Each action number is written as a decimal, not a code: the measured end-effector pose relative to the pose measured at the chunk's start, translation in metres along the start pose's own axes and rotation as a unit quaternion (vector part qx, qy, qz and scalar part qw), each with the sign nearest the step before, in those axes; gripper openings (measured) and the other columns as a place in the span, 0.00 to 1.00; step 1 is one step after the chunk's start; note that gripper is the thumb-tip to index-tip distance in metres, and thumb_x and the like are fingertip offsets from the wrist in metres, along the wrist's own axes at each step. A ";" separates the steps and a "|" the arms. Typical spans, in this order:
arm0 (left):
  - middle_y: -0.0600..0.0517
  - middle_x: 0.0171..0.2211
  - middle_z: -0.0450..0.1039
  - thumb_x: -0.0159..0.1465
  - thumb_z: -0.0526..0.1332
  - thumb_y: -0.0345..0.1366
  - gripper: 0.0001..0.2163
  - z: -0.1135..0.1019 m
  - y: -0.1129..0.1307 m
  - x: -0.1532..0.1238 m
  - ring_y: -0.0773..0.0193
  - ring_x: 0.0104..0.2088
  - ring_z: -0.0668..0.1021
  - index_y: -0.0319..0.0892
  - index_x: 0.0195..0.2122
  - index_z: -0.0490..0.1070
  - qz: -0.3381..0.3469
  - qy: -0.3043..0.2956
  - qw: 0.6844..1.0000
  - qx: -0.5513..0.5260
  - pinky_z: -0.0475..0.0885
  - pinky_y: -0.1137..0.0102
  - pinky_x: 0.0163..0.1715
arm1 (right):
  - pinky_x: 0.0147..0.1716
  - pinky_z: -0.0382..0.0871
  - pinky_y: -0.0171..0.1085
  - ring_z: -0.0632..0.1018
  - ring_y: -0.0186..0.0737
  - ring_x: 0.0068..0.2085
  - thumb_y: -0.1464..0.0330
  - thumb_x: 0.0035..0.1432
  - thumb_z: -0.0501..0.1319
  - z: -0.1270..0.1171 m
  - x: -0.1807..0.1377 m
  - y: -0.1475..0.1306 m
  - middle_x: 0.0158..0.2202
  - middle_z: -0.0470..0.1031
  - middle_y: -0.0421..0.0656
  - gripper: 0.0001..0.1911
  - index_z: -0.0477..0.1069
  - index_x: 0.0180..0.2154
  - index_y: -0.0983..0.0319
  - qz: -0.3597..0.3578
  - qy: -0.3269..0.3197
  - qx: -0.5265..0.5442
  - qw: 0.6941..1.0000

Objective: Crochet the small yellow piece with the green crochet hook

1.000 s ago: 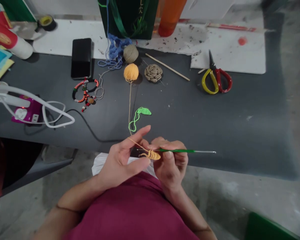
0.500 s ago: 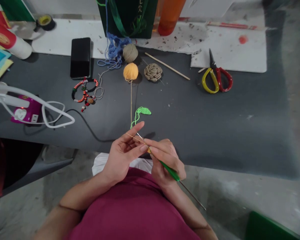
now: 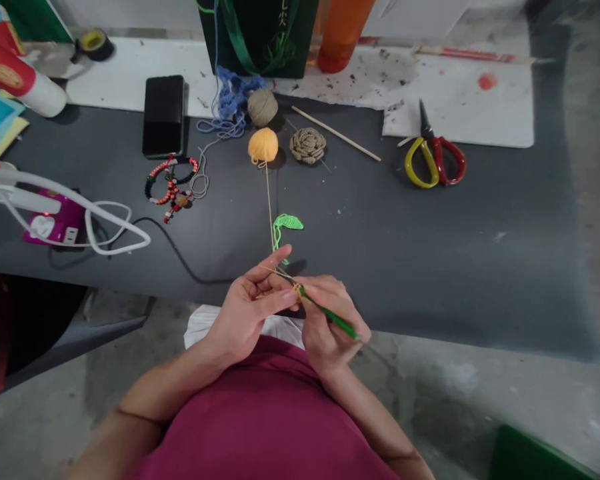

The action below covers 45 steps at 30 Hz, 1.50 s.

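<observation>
Left hand (image 3: 245, 313) pinches small orange crochet piece (image 3: 297, 291), right hand (image 3: 327, 327) clamped on green-handled crochet hook (image 3: 330, 319), both touching at dark grey desk's (image 3: 430, 267) front edge. Risk: taut orange yarn (image 3: 269, 207) snags, pulling piece off hook.

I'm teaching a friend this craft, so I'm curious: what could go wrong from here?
The small orange crocheted piece is tiny and sits at the tip of the crochet hook, between the left hand and right hand, so it might slip. The yarn strand leads to an orange yarn ball sitting loose on the table, which a tug could shift. The strand also passes close to a green crocheted leaf and could catch it.
</observation>
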<state>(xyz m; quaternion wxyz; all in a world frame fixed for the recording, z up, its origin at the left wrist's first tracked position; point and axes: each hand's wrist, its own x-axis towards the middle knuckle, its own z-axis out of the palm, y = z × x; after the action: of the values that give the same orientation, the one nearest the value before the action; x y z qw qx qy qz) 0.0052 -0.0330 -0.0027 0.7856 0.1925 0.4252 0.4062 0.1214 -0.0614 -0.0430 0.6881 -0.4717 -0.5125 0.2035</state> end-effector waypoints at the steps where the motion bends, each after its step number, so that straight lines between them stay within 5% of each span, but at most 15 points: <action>1: 0.59 0.23 0.75 0.52 0.78 0.31 0.26 0.000 0.001 0.000 0.72 0.26 0.76 0.46 0.53 0.80 -0.014 -0.005 1.000 -0.008 0.75 0.74 0.36 | 0.35 0.78 0.41 0.84 0.37 0.35 0.73 0.65 0.64 0.001 -0.002 0.001 0.39 0.86 0.38 0.13 0.79 0.46 0.51 0.038 0.006 0.034 0.999; 5: 0.59 0.24 0.77 0.50 0.79 0.30 0.25 0.000 0.005 0.001 0.73 0.25 0.77 0.48 0.50 0.82 -0.041 -0.012 0.998 -0.042 0.75 0.75 0.33 | 0.36 0.79 0.42 0.84 0.38 0.34 0.69 0.67 0.62 0.001 -0.008 0.000 0.34 0.84 0.37 0.07 0.78 0.43 0.52 0.122 0.032 0.097 0.987; 15: 0.58 0.24 0.79 0.51 0.78 0.30 0.22 -0.003 0.007 0.001 0.73 0.26 0.78 0.51 0.48 0.83 -0.029 -0.017 0.999 -0.039 0.73 0.77 0.32 | 0.23 0.71 0.34 0.74 0.30 0.20 0.65 0.70 0.58 -0.004 0.000 -0.010 0.26 0.74 0.34 0.05 0.72 0.41 0.55 0.076 0.066 0.003 0.995; 21: 0.56 0.27 0.80 0.52 0.78 0.32 0.19 -0.008 0.008 -0.002 0.72 0.29 0.78 0.48 0.47 0.84 -0.050 -0.033 0.998 -0.029 0.73 0.75 0.35 | 0.22 0.71 0.35 0.78 0.33 0.22 0.61 0.68 0.59 -0.011 -0.001 -0.015 0.27 0.77 0.35 0.06 0.72 0.40 0.54 0.218 0.060 0.072 0.971; 27: 0.55 0.28 0.80 0.53 0.77 0.34 0.19 -0.007 0.006 -0.004 0.70 0.31 0.79 0.49 0.47 0.84 -0.056 -0.062 0.996 -0.008 0.75 0.72 0.38 | 0.26 0.77 0.38 0.80 0.38 0.25 0.57 0.67 0.61 -0.005 0.003 -0.016 0.24 0.79 0.34 0.08 0.72 0.38 0.52 0.352 0.019 0.243 0.904; 33: 0.52 0.37 0.83 0.55 0.76 0.34 0.24 -0.010 -0.001 -0.005 0.66 0.36 0.80 0.52 0.54 0.81 0.000 -0.029 0.997 0.074 0.78 0.69 0.42 | 0.33 0.78 0.40 0.82 0.39 0.32 0.60 0.65 0.64 0.002 -0.001 -0.008 0.29 0.81 0.37 0.05 0.76 0.39 0.52 0.253 0.006 0.208 0.945; 38: 0.56 0.30 0.78 0.57 0.74 0.33 0.23 -0.003 0.005 -0.010 0.69 0.33 0.76 0.52 0.55 0.80 0.121 0.016 0.981 0.151 0.76 0.73 0.38 | 0.34 0.76 0.40 0.80 0.38 0.36 0.66 0.66 0.63 -0.004 0.000 -0.006 0.33 0.80 0.39 0.05 0.78 0.42 0.52 0.152 -0.032 0.095 0.983; 45: 0.55 0.32 0.79 0.55 0.76 0.32 0.29 -0.005 0.009 -0.005 0.69 0.31 0.77 0.51 0.60 0.76 0.061 -0.023 0.993 0.104 0.79 0.71 0.40 | 0.22 0.66 0.33 0.74 0.33 0.25 0.63 0.65 0.64 0.000 0.003 0.000 0.25 0.73 0.35 0.04 0.77 0.40 0.54 0.163 0.015 0.117 0.980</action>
<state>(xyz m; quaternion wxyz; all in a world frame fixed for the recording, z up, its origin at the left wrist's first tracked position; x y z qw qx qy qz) -0.0049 -0.0322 0.0028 0.7449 0.3074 0.4345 0.4023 0.1232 -0.0590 -0.0413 0.7036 -0.4682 -0.3909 0.3645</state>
